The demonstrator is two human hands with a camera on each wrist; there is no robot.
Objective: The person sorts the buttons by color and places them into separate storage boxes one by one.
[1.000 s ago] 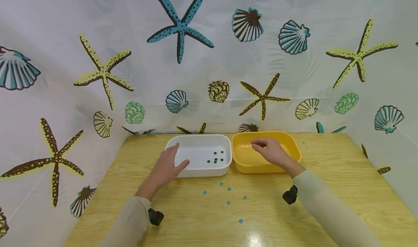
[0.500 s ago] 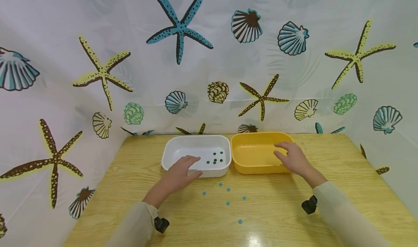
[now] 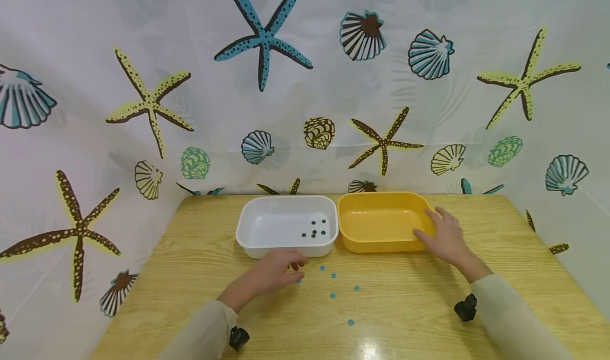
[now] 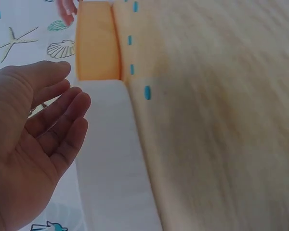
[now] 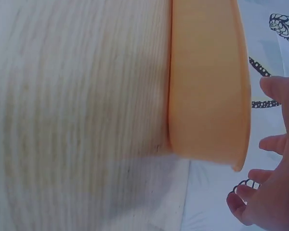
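Note:
In front of the white tub (image 3: 248, 235), my left hand (image 3: 269, 272) is above the table, its fingertips close to one small blue button-like disc (image 3: 299, 281). In the left wrist view the fingers (image 4: 70, 139) are loosely bent with nothing between them. My right hand (image 3: 445, 238) is at the right end of the yellow tub (image 3: 381, 246), its fingers spread and holding nothing; the right wrist view shows the fingertips beside the tub's rim (image 5: 245, 106). Several dark green discs (image 3: 314, 232) lie on the white tub's floor, toward its right end.
More blue discs (image 3: 333, 295) are scattered on the wooden table (image 3: 405, 317) in front of the tubs. Both tubs stand side by side at the table's back edge. A cloth (image 3: 305, 84) printed with starfish and shells hangs behind and at the sides.
My left hand has come from the white tub's left rim rightward and nearer, down before the tub. My right hand has spread its fingers and moved right, from over the yellow tub to its right end.

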